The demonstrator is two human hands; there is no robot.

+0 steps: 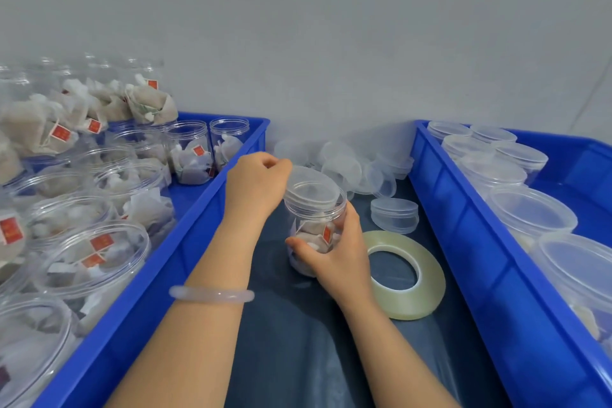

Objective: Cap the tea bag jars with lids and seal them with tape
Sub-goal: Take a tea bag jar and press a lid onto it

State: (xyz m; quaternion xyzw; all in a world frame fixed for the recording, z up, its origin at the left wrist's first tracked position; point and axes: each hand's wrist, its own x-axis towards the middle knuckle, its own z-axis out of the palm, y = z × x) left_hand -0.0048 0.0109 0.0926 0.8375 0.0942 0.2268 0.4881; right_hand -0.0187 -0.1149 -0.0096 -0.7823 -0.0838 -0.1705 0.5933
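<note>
A clear round plastic jar point(314, 228), holding white tea bags with red tags, stands roughly upright on the dark sheet point(298, 341) between 2 blue plastic trays. The right hand point(334, 255) wraps round the jar's lower body from the right, thumb across the front and fingers behind. A clear round plastic lid point(312, 189) sits on the jar's mouth, slightly tilted. The left hand point(256, 184) reaches in from the left with curled fingers that pinch the lid's far left edge. A pale translucent bangle point(212, 294) circles the left forearm.

Just right of the right hand lies a flat roll of clear tape point(430, 278), partly hidden by the wrist. Beyond it sit a short stack of lids point(394, 215) and a loose heap of lids point(347, 162) against the grey wall. The left tray point(185, 258) holds open jars of tea bags point(190, 155), and the right tray point(463, 242) holds capped jars point(530, 218).
</note>
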